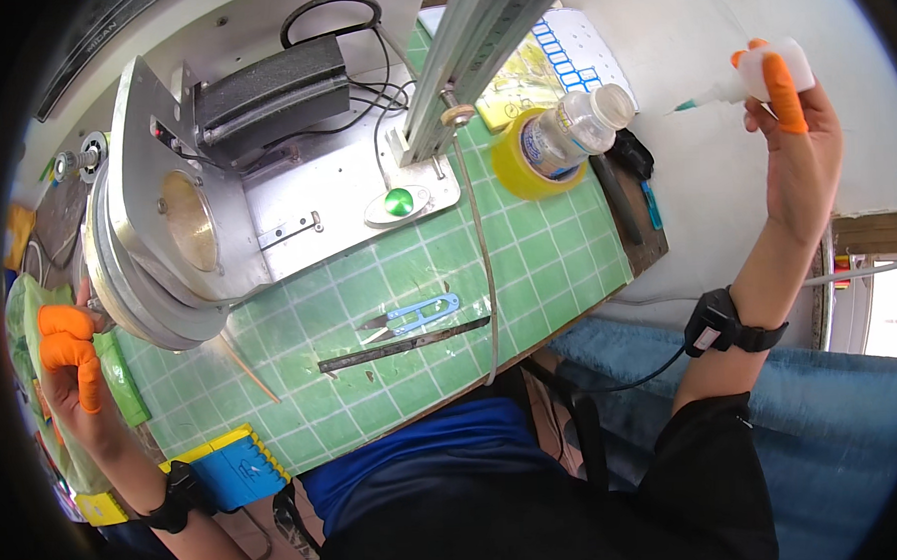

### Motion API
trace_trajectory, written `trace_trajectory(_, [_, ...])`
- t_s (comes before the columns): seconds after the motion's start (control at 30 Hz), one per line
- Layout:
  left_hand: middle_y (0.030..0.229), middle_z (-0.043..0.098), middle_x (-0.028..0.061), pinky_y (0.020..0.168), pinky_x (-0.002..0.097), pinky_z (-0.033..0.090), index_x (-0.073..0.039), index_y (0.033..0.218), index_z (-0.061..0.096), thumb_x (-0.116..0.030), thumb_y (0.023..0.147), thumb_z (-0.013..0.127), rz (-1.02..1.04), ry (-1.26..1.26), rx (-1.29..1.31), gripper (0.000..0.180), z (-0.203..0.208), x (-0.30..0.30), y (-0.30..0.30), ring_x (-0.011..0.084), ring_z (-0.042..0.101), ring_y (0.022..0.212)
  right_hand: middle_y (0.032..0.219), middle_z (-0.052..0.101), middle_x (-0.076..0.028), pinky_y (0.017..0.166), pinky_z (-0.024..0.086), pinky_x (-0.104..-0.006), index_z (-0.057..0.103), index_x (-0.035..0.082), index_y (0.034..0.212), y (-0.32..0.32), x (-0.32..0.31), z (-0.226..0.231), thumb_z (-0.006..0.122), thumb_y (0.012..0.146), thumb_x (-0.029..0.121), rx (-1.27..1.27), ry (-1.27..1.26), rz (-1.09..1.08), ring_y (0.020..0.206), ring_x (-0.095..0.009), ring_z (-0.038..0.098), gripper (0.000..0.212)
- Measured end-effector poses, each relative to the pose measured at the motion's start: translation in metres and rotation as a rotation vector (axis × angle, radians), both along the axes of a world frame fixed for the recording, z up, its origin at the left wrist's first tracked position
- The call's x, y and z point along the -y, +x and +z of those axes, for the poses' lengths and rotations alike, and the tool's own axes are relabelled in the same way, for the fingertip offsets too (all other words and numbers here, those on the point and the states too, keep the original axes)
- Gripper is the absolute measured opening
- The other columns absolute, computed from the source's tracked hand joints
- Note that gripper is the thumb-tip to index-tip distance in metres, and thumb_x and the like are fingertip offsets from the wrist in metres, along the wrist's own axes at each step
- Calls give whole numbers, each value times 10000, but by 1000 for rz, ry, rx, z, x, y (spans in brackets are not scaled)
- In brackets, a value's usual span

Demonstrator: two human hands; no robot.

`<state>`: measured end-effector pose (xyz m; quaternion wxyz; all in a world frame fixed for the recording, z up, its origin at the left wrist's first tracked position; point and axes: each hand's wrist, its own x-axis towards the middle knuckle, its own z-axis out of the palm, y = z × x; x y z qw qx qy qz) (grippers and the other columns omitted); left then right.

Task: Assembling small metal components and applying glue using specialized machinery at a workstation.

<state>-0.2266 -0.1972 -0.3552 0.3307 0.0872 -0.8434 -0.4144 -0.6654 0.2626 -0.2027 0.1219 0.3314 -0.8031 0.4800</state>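
Head view: right hand (793, 155) raised at far right, gripping glue bottle (760, 74), nozzle pointing left toward machine. Left hand (70, 362) closed on wheel (134, 294) rim at far left. Bottle well apart from wheel, tabletop (409, 282) between.

left hand (68, 349) fingertips hidden behind metal wheel (133, 284), yellow-blue box (231, 468) partly behind left forearm, glue bottle (765, 74) body mostly covered by right hand (793, 145)
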Motion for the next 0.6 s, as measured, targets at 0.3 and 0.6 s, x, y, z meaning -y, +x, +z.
trace_trajectory(0.3, [1146,623,140,1183,557,311,-29,1091,633,-157,977,651,-132,14,38,172,-3,11,13,255,606,1120,987,719,-133,702,537,-276,631,-93,1275,-18,26,-22,710,939,87,-62,-14,-16,772,-158,683,389])
trace_trajectory(0.6, [1002,578,122,1173,698,281,-59,903,572,-153,947,654,103,61,-30,133,-4,-2,9,243,596,995,972,718,-134,703,541,-277,635,-90,1261,-18,30,-25,715,945,87,-45,-108,72,769,-153,670,371])
